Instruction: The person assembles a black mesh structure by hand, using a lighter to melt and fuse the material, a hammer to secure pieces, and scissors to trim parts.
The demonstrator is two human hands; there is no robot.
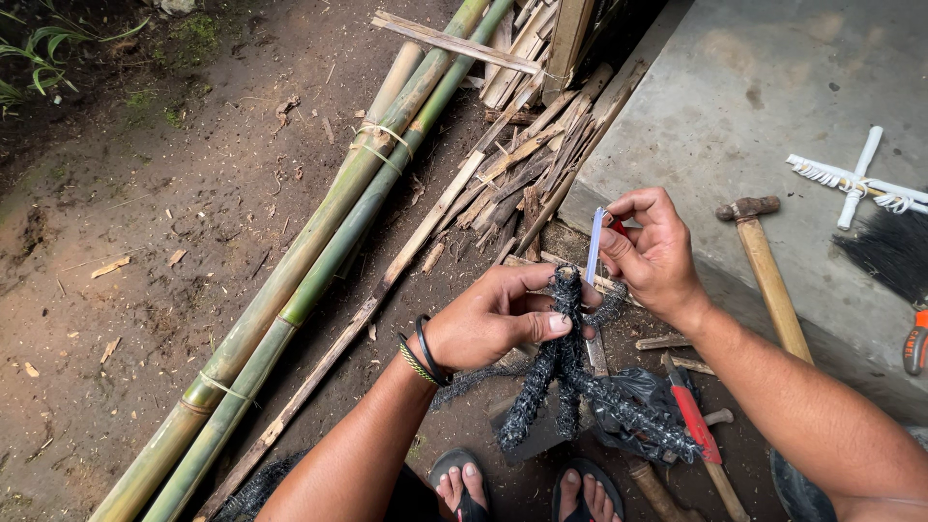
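Head view, left to right. Bare dirt ground [145,242] far left, some grass [39,58] in the top corner. Two long green bamboo poles [319,242] lie side by side, running diagonally from bottom left to top centre, tied together with pale string in a few spots. Just right of them, a thin split bamboo strip [387,280], then a loose pile of split bamboo scraps [527,164].

Left hand [493,314] (two dark bands on the wrist) has thumb and fingers closed on a bundle of black fuzzy cord [565,367]. Bundle is at frame centre, above the feet in sandals [522,488]; its strands hang down from the grip and spread out below.

Right hand [652,251] sits just above and right of the left one, fingertips pinched on a thin white strip [594,246] that stands near upright against the top of the bundle. Something small and red shows in the same pinch; can't tell what.

Below the right forearm: a red-handled tool [694,416] on the ground. Right side is a concrete slab [773,87] with a wooden-handled hammer [768,271], a white cross-shaped piece [855,179] bound at the joint, a black fibre tuft [889,251], and an orange-handled tool [915,343] at the edge.
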